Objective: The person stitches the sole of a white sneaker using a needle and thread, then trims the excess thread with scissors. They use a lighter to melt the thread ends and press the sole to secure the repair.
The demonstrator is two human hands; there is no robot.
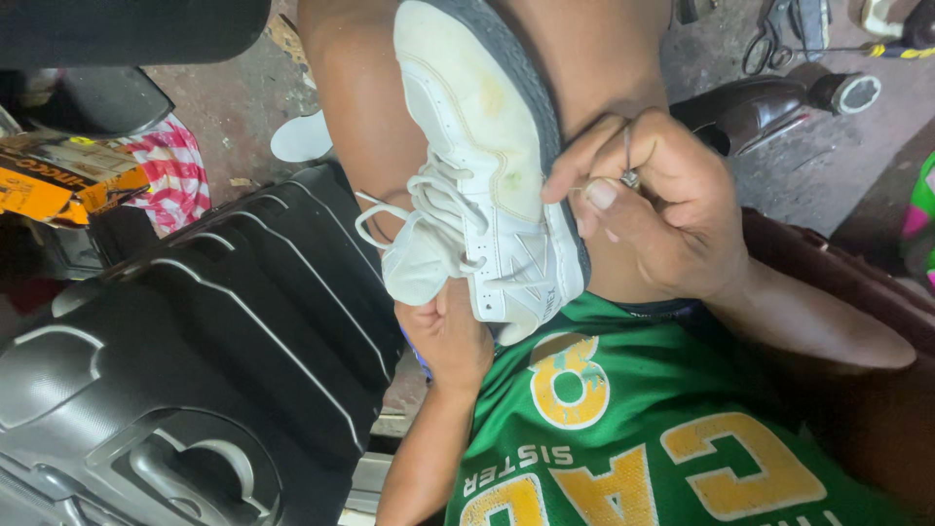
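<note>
Green jersey [643,438] nearest me | my left hand [443,336] clamps white sneaker [487,166] from below | right hand [653,209] pinches needle [628,156] at grey sole | black suitcase [195,360] left

The right hand [653,209] curled at the right of the scene, thumb and forefinger pinched together, knuckles bent, its forearm running off to the near right. The left hand [446,331] was cupped, palm up, its forearm reaching down toward the near edge.
</note>
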